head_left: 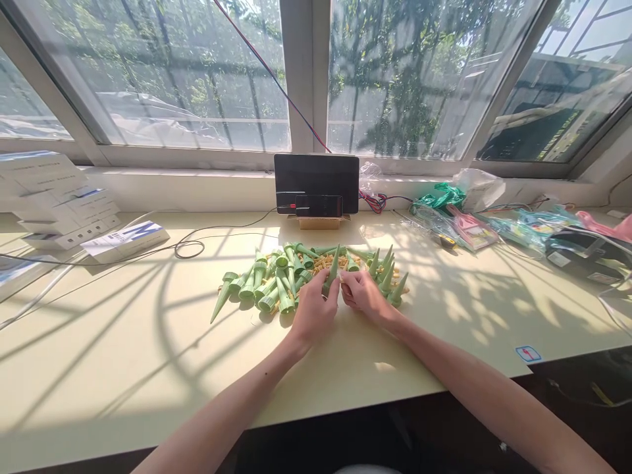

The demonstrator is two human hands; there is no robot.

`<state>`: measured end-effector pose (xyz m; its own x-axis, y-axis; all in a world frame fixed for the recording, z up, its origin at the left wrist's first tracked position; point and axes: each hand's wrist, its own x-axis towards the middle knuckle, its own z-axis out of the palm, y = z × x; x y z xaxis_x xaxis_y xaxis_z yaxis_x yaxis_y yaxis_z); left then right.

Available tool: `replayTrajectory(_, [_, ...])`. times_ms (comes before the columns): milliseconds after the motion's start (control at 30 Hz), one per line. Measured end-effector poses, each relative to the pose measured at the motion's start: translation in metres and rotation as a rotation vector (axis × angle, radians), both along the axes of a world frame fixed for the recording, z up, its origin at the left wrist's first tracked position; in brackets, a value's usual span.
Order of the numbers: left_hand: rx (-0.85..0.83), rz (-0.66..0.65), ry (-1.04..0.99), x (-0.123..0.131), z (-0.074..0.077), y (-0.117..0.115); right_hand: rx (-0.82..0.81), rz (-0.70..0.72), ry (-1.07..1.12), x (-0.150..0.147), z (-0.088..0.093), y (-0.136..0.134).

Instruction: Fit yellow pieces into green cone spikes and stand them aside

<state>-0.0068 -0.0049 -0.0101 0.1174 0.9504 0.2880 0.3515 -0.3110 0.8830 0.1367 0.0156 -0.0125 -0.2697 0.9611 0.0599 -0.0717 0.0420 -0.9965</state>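
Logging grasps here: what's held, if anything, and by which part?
The left hand holds a green cone near its base; whether the right hand holds anything cannot be told.

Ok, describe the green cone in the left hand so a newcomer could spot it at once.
Find the large black screen, then look nearer on the pale table to the spread of green cones. At the near side, the left hand holds the held cone, tip up. Unlike its neighbours, it is in that hand's grip.

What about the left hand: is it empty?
No, the left hand holds a green cone, with its narrow tip sticking out.
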Motion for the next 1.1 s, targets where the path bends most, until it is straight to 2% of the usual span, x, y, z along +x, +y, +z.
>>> replayTrajectory(233, [-0.004, 0.016, 0.011, 0.0, 0.001, 0.001, 0.166, -0.076, -0.171, 0.003, -0.011, 0.005])
replayTrajectory(533, [-0.043, 0.05, 0.017, 0.0, -0.003, 0.004, 0.42, -0.165, -0.405, 0.005, -0.002, -0.001])
replayTrajectory(733, [-0.146, -0.027, -0.071, 0.0, 0.005, 0.002, 0.567, -0.141, -0.441, 0.009, -0.003, 0.001])
replayTrajectory(900, [-0.158, -0.045, -0.099, 0.001, 0.007, 0.0, 0.568, -0.138, -0.44, 0.009, -0.002, 0.001])
replayTrajectory(1100, [-0.089, -0.031, -0.041, -0.001, 0.004, 0.0, 0.471, -0.133, -0.397, 0.004, 0.005, -0.003])
